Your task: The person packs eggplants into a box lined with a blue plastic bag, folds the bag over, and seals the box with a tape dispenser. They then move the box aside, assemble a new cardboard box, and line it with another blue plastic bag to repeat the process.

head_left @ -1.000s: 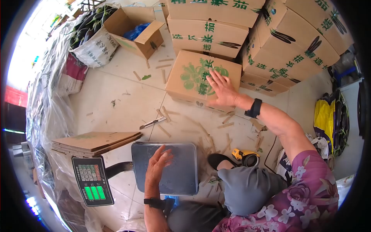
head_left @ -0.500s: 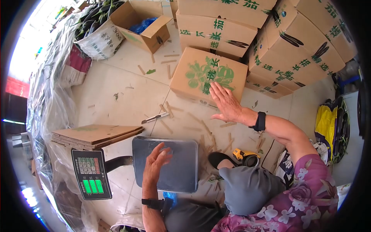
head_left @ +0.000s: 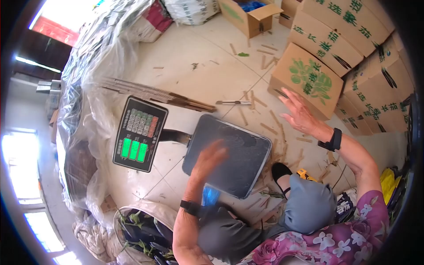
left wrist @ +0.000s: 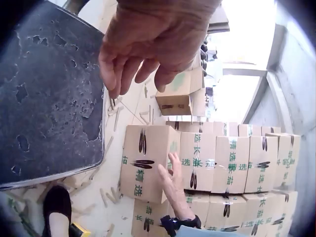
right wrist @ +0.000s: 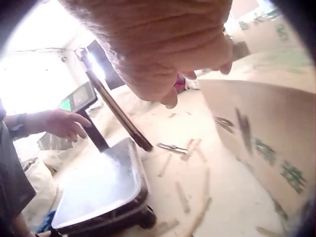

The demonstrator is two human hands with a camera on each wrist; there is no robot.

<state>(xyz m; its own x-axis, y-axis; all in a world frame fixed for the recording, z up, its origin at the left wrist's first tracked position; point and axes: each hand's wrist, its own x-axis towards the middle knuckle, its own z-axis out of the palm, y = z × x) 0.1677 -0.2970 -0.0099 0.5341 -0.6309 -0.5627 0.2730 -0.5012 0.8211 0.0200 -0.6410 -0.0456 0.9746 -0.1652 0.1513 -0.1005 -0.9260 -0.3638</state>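
Observation:
My left hand (head_left: 208, 160), slightly blurred, hovers over the dark platform (head_left: 238, 170) of a scale with its fingers relaxed and nothing in them. To the left stands the scale's display (head_left: 140, 133), its green readouts lit. Fingers spread, my right hand (head_left: 302, 115) is at the near left edge of a cardboard box (head_left: 293, 84) with green vegetable print on top. In the right wrist view that hand (right wrist: 168, 54) overlaps the box's near top edge, and the box's side (right wrist: 256, 133) shows below it. A utility knife (head_left: 234, 102) lies on the floor behind the platform.
Stacked cardboard boxes (head_left: 327, 37) fill the back right. Flattened cardboard (head_left: 163, 96) stands behind the display. Cardboard strips (head_left: 260, 99) litter the floor. An open box (head_left: 247, 22) holds blue plastic. At lower left is a sack of eggplants (head_left: 145, 232). A yellow tool (head_left: 306, 175) lies beside my foot.
The head view has turned left, bringing the eggplant sack into sight. My right hand has drawn back from the box top to its near edge. My left hand stays over the platform.

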